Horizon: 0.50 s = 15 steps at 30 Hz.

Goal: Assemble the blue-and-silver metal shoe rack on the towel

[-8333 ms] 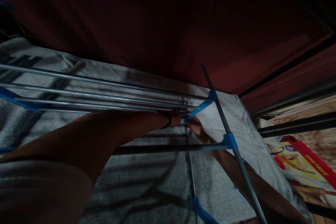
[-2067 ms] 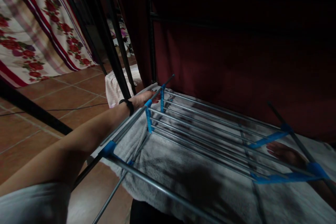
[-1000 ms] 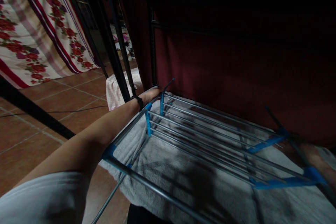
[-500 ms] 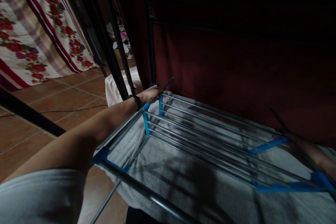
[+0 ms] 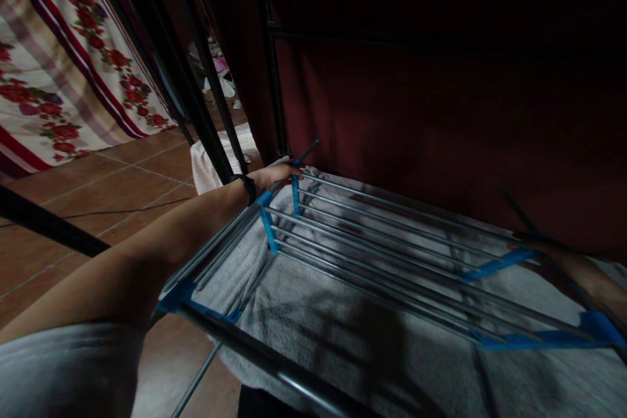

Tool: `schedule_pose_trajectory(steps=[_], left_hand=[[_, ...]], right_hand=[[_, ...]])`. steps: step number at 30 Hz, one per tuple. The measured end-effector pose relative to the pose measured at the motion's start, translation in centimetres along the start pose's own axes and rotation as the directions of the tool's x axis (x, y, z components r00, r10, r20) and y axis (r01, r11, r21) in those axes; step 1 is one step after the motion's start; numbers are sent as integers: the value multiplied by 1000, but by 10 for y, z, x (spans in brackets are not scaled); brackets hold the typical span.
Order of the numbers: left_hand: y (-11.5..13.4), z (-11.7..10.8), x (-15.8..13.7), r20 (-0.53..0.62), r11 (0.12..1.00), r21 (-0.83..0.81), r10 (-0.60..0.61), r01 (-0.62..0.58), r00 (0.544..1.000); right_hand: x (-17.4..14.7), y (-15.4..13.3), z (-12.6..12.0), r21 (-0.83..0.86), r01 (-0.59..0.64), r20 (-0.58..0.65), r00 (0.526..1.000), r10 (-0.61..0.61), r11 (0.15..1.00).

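A dark red cloth [image 5: 392, 124] hangs along the far side. Below it lies a grey blanket [image 5: 318, 304], with the metal rack [image 5: 343, 237] across its middle, cut off at the near edge. A floral curtain [image 5: 59, 72] fills the far left, partly blocked by black posts [image 5: 171, 68]. The left hand's [image 5: 277, 174] fingers close around the far-left blue bracket [image 5: 296, 197]; the right hand [image 5: 556, 260], dim and partly hidden, reaches the far-right bracket [image 5: 504, 264], its grip impossible to tell.
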<state>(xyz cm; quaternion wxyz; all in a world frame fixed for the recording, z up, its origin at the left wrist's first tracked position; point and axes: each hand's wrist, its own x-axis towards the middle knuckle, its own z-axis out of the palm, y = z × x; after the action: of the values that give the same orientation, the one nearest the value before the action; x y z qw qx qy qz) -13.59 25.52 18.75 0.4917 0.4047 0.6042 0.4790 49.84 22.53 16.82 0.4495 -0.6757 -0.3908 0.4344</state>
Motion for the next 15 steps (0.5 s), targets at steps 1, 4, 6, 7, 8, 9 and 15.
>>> schedule_pose_trajectory(steps=[1,4,6,7,8,9,15], left_hand=[[0,0,0,-7,1000,-9,-2,2,1000],[1,2,-3,-24,999,-48,16,-17,1000],[2,4,-7,-29,997,-71,28,-30,999],[2,5,-9,-30,996,-80,29,-32,999],[3,6,-11,-33,996,-88,30,-33,999],[4,7,-13,-39,995,-93,32,-35,999],[5,7,-15,-43,1000,-6,23,-23,999]], right_hand=[[2,1,-1,3,6,13,1000,-6,1000],[7,5,-4,36,20,22,1000,-21,999],[8,8,-5,63,26,22,999,-28,998],[9,9,-6,72,30,28,999,-32,997],[9,10,-6,77,35,33,999,-37,996],[9,10,-6,77,40,42,998,-43,996],[7,8,-4,39,39,9,999,-39,998]])
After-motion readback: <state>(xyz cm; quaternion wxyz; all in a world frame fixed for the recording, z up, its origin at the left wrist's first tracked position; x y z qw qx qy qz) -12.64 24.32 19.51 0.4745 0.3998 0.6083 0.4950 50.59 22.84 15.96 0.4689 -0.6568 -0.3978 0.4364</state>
